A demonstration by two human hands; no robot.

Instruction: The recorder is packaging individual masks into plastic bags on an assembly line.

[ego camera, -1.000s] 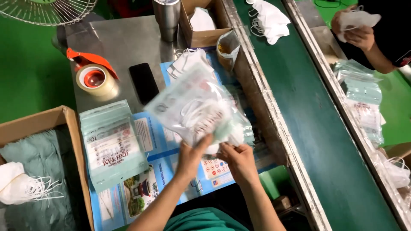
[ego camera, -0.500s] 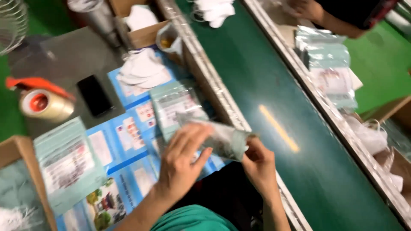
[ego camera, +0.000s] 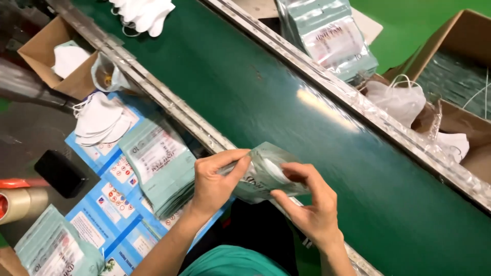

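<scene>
Head view: I've got both hands closed on one filled pouch (ego camera: pixel 263 174), left hand (ego camera: pixel 215 181) pinching its top, right hand (ego camera: pixel 307 202) gripping its far end, at the conveyor belt (ego camera: pixel 286 117) edge; looks packed, not yet released, and I can't make out the seal

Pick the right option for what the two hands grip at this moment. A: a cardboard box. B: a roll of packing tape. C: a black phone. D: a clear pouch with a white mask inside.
D: the left hand and the right hand both pinch the clear pouch at the edge of the green conveyor belt, while the tape roll and the black phone lie untouched on the table.
</scene>
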